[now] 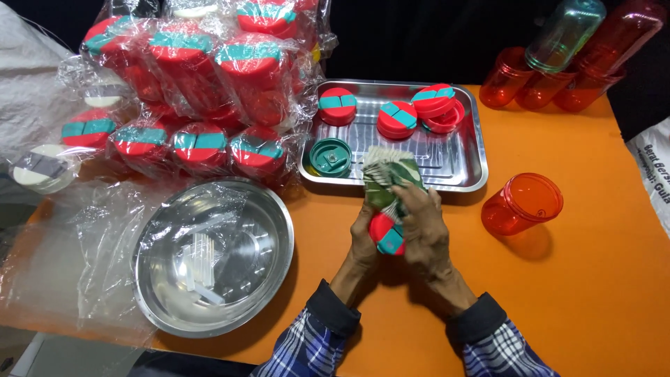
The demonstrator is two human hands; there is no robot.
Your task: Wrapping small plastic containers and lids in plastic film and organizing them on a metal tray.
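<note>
Your left hand (364, 241) and your right hand (422, 223) both closed around a leaf-patterned bottle (388, 185) with red lid (386, 234), above orange counter (593, 293), near steel tray (460, 167), round steel bowl (213, 258) at left

Head view under bright, fairly even overhead light; colours are saturated on the orange table (593, 279). Hard white glare streaks the clear plastic wrap (91, 244) along the table's left edge and over the stacked wrapped bottles (202, 84) at the far left corner. The round steel bowl (213, 255) and the steel tray (460, 164) carry soft specular highlights. Short, soft shadows lie beneath the red cup (522, 204) and under both hands, left hand (364, 241) and right hand (422, 227). The background beyond the far edge falls to near black. Focus is sharp at centre; slight softening and mild wide-angle stretch appear toward the corners
</note>
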